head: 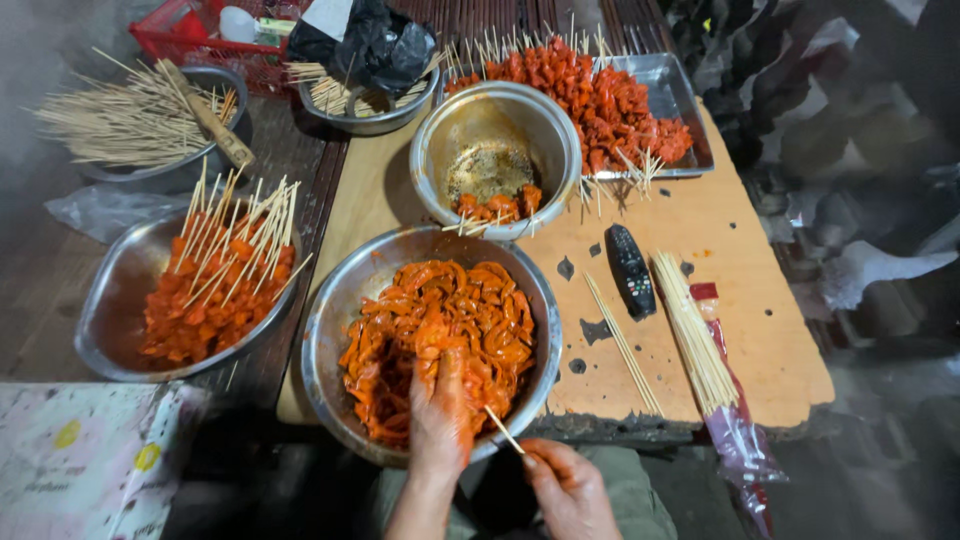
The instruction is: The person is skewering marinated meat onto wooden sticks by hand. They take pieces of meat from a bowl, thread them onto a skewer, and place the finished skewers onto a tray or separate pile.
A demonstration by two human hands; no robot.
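My left hand (440, 415), smeared with red sauce, reaches into a large steel bowl (330, 300) and grips a piece of the red marinated meat (440, 320) that fills it. My right hand (568, 487) sits just below the bowl's near rim and pinches a thin bamboo skewer (503, 430), whose tip points up towards the meat. Both hands are at the bottom centre of the head view.
A bowl of finished skewers (215, 285) sits left. A smaller bowl (495, 160) and a steel tray of skewered meat (610, 100) stand behind. Loose skewers (690, 330) and a black remote control (630, 270) lie on the wooden board (760, 340). Bare sticks (120, 115) fill a pot far left.
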